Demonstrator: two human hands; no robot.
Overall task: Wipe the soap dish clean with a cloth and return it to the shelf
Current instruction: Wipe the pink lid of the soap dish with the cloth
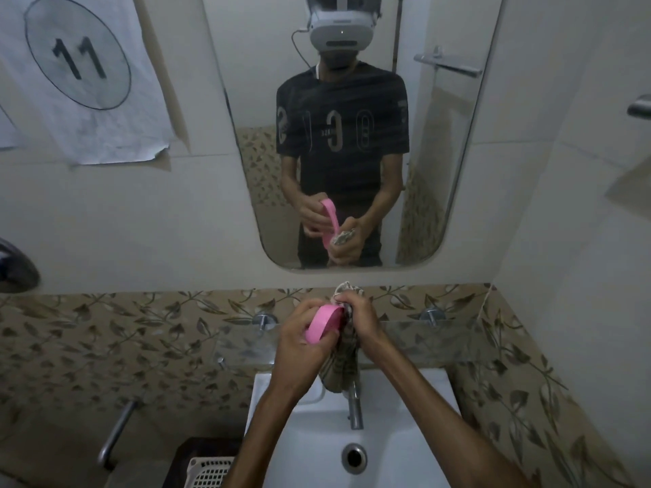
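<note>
So the pink oval plastic soap dish is up in the air over the white ceramic sink, tipped on its edge, with the left hand wrapped around its lower end, fingers curled tight on it. The right hand has a bunched-up patterned beige cloth clamped in its grip and is pressing it against the dish's far side, while the rest of the cloth dangles down toward the chrome tap. Looks to me like the wiping is mid-way, dish nowhere near back on the clear glass shelf just behind the hands. Stuff that could go sideways: a wet or soapy dish held only by one end could squirt out of the fingers and drop into the basin. That hanging tail of cloth could also snag the tap. And the shelf is see-through, so misjudging its edge when putting the dish back seems easy.
</note>
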